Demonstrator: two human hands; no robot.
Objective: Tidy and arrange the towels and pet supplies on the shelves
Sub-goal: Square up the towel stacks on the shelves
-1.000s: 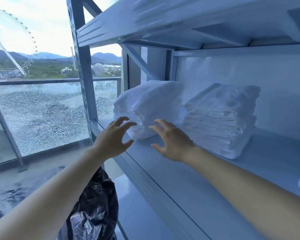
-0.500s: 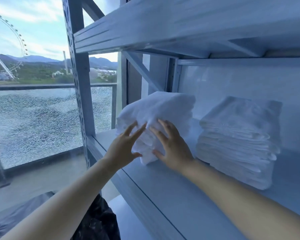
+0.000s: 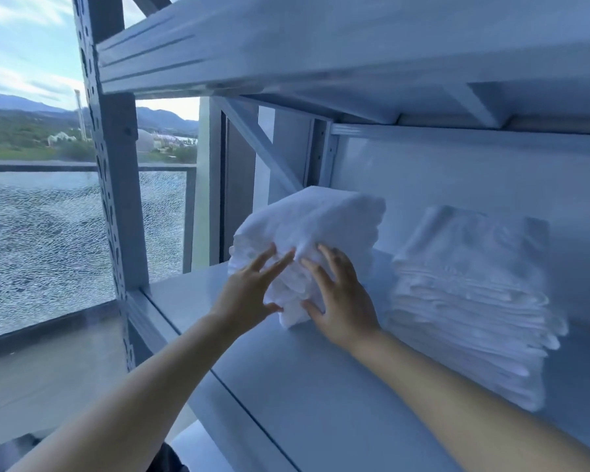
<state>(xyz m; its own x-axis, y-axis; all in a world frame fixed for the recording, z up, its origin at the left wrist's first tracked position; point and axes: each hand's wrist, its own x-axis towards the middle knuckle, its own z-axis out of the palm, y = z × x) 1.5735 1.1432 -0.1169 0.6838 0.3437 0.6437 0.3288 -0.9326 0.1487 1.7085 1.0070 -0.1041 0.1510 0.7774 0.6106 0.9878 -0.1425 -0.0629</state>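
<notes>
While both palms lie flat against the front of the loose towel pile [image 3: 314,226], neither hand has closed on anything: my left hand [image 3: 249,298] and right hand [image 3: 341,301] sit side by side with fingers spread and straight, pressing into the cloth and gripping nothing.

The pile sits on the grey shelf [image 3: 321,386], at twelve o'clock from my wrists and near the left end. I judge it soft, light and floppy. It dents under my fingertips, and its ragged folds would likely slide apart if I pulled one layer. I would take it from nine and three o'clock, palms on the two sides with thumbs under the bottom fold, so it lifts as one bundle.

At three o'clock from it, a little apart, stands the neat towel stack [image 3: 467,294]. At nine o'clock rises the perforated upright [image 3: 113,165], with cracked glass [image 3: 41,240] beyond.

One second ago my hands hung short of the pile, touching nothing. Half a second ago the fingertips had just met it, and now they press in deeper.
</notes>
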